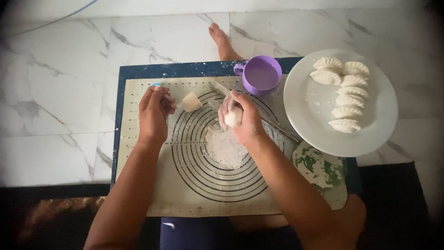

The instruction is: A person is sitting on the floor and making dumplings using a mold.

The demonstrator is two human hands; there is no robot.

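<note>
The marble floor [60, 106] fills the upper part of the frame, pale with grey veins, and my bare foot [223, 42] rests on it at top centre. On the floor, across the middle of the frame, lies my baking mat [138, 185], beige with a dark blue border and black concentric rings printed at its centre. At the right of the frame, overlapping the mat's edge, sits the white plate [384, 115], with a curved column of seven folded dumplings [344, 95] on it. Just below the plate, at the mat's lower right, is a small dish [319, 166] patterned in green and white. A purple mug [261, 74] stands at the top edge of the mat, just left of the plate.

A patch of loose flour [224, 148] covers the centre of the rings. A knife [219, 88] lies slanted from near the mug down towards the plate, partly under my right hand.

My right hand [243, 118], at centre frame above the flour, is curled closed around a ball of dough [233, 118]. My left hand [155, 113], left of centre, has its fingers bent inward and touches nothing. Just to its right on the mat lies a small cut piece of dough [190, 102].
</note>
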